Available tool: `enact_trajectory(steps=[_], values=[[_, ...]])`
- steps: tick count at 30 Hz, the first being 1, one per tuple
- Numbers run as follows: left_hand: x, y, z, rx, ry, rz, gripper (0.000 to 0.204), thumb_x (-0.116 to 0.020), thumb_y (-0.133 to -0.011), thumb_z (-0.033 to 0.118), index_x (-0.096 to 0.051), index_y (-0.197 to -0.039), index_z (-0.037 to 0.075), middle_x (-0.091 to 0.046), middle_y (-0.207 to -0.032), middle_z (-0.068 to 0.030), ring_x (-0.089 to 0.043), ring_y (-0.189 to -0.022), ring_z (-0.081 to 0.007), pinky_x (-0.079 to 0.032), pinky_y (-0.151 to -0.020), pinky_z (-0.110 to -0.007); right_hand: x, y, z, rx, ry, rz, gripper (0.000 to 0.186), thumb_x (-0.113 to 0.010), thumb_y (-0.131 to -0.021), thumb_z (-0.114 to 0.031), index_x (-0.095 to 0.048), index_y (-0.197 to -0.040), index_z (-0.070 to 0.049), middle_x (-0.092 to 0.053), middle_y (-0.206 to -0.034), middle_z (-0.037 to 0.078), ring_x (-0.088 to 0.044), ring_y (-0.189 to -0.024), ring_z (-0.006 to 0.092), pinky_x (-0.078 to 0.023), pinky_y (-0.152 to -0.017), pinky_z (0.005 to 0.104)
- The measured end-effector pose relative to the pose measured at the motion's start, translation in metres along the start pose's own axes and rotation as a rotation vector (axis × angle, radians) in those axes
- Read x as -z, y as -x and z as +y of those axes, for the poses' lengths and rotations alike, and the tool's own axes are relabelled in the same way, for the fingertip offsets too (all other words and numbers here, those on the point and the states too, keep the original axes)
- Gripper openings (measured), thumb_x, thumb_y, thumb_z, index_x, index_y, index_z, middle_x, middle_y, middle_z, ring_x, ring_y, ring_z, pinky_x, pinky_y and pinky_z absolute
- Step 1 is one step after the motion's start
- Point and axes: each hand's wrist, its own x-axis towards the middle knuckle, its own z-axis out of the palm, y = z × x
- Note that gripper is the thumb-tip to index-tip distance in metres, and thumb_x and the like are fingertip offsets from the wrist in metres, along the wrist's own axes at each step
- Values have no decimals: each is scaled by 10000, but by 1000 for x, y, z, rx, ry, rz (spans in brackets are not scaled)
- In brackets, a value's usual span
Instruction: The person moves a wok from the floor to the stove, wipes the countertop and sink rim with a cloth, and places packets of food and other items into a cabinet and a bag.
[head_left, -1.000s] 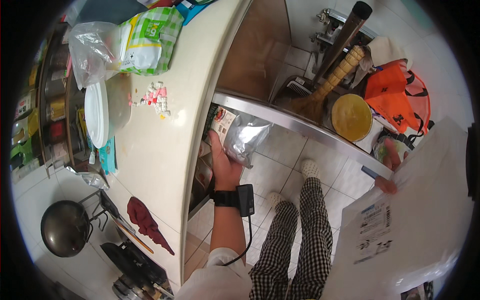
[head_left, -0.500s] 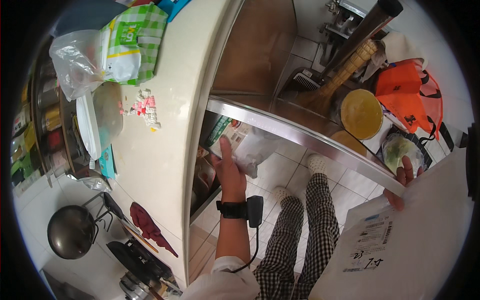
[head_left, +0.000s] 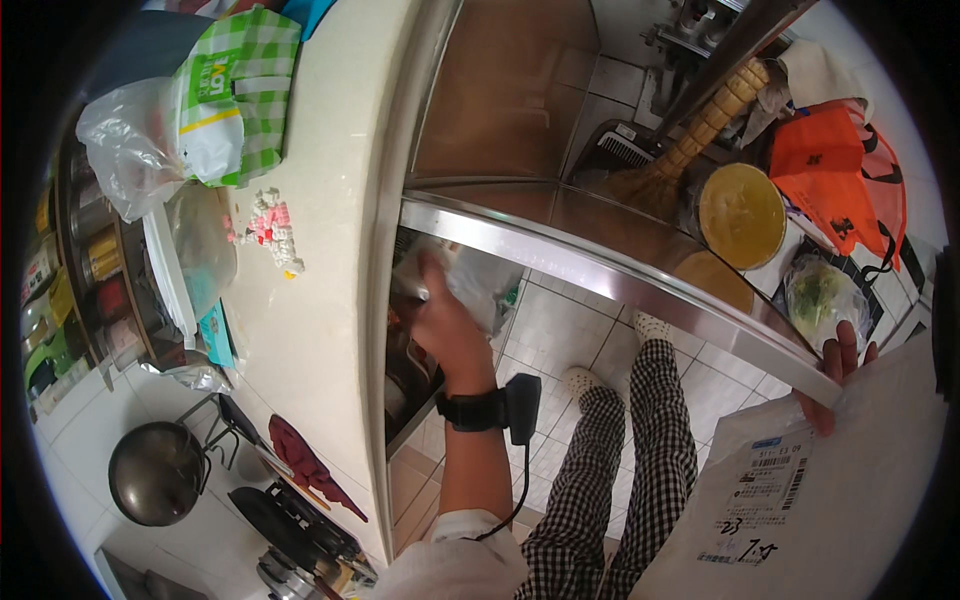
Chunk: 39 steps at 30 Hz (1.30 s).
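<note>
My left hand (head_left: 452,330), with a black strap on its wrist, is closed on a crinkled clear plastic package (head_left: 475,285) in the cabinet opening below the counter. Part of that package is hidden behind the hand and under the metal edge. At the right, my right hand (head_left: 843,365) grips the far end of a stainless-steel cabinet door (head_left: 600,270), which stands open. Fingers show on one side of its edge and the thumb on the other. A large white plastic mailer (head_left: 740,500) with a printed label covers my right forearm.
On the counter (head_left: 330,260) lie a green checked bag (head_left: 235,100) and a beaded figure (head_left: 272,232). Beyond the door are a straw broom (head_left: 700,130), a yellow-topped bucket (head_left: 742,217), an orange bag (head_left: 825,170) and a bagged vegetable (head_left: 825,300). A wok (head_left: 155,473) hangs lower left.
My left hand has moved slightly farther in and turned the package, so its printed green and white side no longer shows. My right hand still grips the door edge; the view has shifted a little.
</note>
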Motion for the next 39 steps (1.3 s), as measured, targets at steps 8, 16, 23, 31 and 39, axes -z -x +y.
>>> enact_trajectory(steps=[8, 16, 23, 31, 39], values=[[-14, -49, 8, 122, -96, -48, 420, -429, -997, 267, -462, -1337, 24, -576, -1247, -118, -549, -1119, -227, -489, -861, -303, -16, -6, 7, 16, -84, 27, 560, -182, -1022, -450, -456, -1341, -81, -558, -833, 103, -532, -499, 225, -465, -459, 312], [-30, -75, 5, 68, -101, -60, 418, -441, -991, 247, -457, -1331, 4, -563, -1256, -134, -533, -1139, -242, -461, -894, -316, -19, -2, 0, -55, -112, 83, 517, -229, -1017, -457, -500, -1289, -111, -565, -808, 95, -528, -491, 241, -444, -430, 328], [-33, -84, 5, 30, -126, -68, 418, -452, -985, 228, -452, -1326, -13, -552, -1265, -148, -519, -1156, -255, -436, -924, -327, -25, -1, -4, -86, -107, 115, 509, -251, -1014, -459, -492, -1309, -121, -566, -819, 88, -530, -506, 241, -446, -448, 334], [-36, -89, 4, -33, -167, -93, 418, -465, -979, 207, -447, -1321, -33, -539, -1275, -164, -503, -1176, -269, -407, -957, -340, -24, -2, 1, -48, -96, 71, 537, -246, -1011, -479, -486, -1322, -113, -580, -853, 89, -529, -515, 230, -424, -450, 334], [-32, -93, 6, -116, -226, -112, 419, -477, -973, 186, -441, -1315, -52, -526, -1285, -180, -487, -1195, -283, -379, -990, -354, -41, -5, 4, -12, -62, 211, 609, -147, -1014, -455, -484, -1325, -54, -532, -743, 42, -423, -435, 179, -367, -458, 312]])
